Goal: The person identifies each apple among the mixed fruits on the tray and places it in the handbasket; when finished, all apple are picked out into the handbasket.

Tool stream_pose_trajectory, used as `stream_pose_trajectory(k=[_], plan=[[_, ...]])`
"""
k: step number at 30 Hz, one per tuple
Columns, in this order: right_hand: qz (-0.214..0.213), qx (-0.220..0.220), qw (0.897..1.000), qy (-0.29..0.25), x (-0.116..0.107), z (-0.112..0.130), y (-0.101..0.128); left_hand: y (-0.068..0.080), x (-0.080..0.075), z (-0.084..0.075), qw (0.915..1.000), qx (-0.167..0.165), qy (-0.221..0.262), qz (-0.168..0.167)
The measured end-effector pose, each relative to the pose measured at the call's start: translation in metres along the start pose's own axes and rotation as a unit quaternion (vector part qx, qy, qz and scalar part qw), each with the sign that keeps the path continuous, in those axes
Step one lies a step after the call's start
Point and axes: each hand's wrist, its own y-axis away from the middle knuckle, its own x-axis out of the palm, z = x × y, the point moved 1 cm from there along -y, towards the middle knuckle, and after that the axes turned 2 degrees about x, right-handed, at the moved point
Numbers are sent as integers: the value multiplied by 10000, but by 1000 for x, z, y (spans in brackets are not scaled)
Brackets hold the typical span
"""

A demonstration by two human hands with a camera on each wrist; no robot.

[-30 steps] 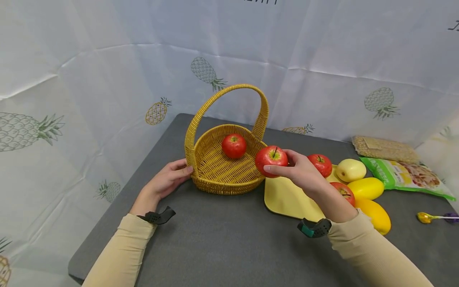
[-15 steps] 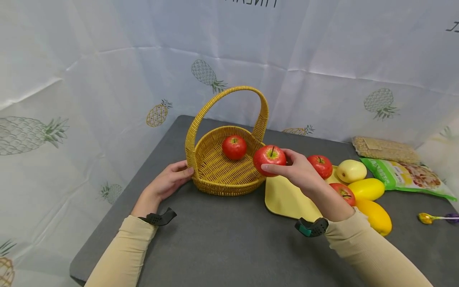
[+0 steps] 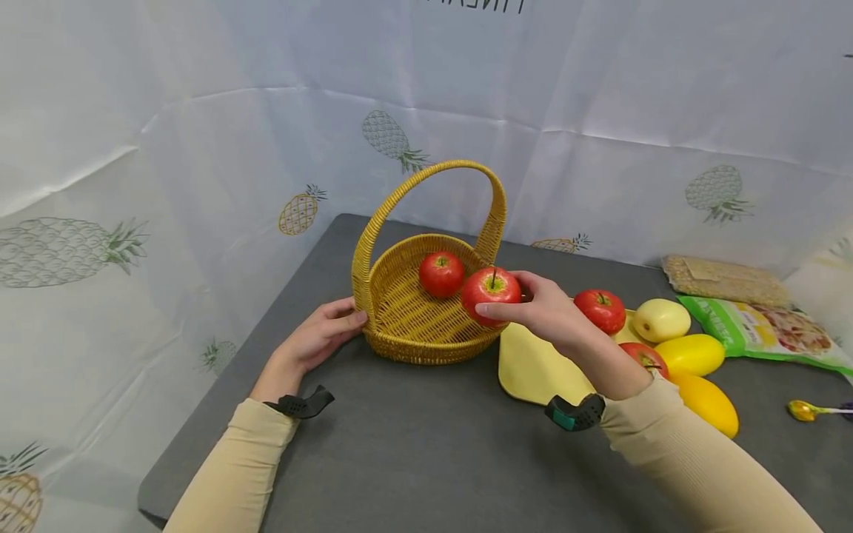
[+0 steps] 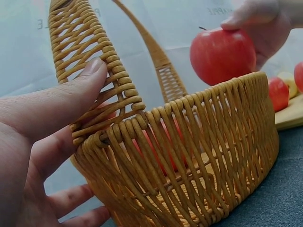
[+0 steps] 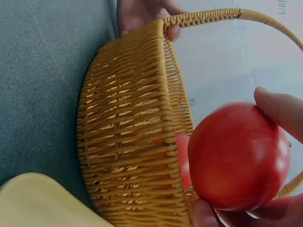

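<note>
A yellow wicker basket (image 3: 433,351) with a tall arched handle stands on the table, and one red apple (image 3: 441,275) lies inside it. My left hand (image 3: 320,334) holds the basket's left side at the foot of the handle, with the thumb across the weave and the fingers on the outer wall, as the left wrist view shows. In my right hand (image 3: 548,309) is another red apple (image 3: 489,295), held between thumb and fingers with its stem up. In the left wrist view, this apple (image 4: 222,56) is above the basket's right rim.
Right of the basket lies a yellow tray (image 3: 536,370). On or beside it are two red apples (image 3: 600,311), a pale green fruit (image 3: 661,320) and two yellow fruits (image 3: 693,355). Further right are food bags (image 3: 766,329) and a lollipop (image 3: 803,410).
My right hand has carried the apple a little left, further over the basket's right rim. The left hand keeps its place on the basket. The head view has shifted slightly.
</note>
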Motion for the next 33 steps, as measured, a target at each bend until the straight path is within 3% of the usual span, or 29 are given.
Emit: stream_pose_trajectory(k=[11,25,33], plan=[[495,-331,9982,-78,-2,10,-14,0,3,-3,9999,-84,31,-87],[1244,-258,9919,-20,-1,18,-24,1,1,-2,9999,-67,78,-53],[1419,-22,9899,-68,2,15,-30,-1,0,-1,9999,-5,86,54]])
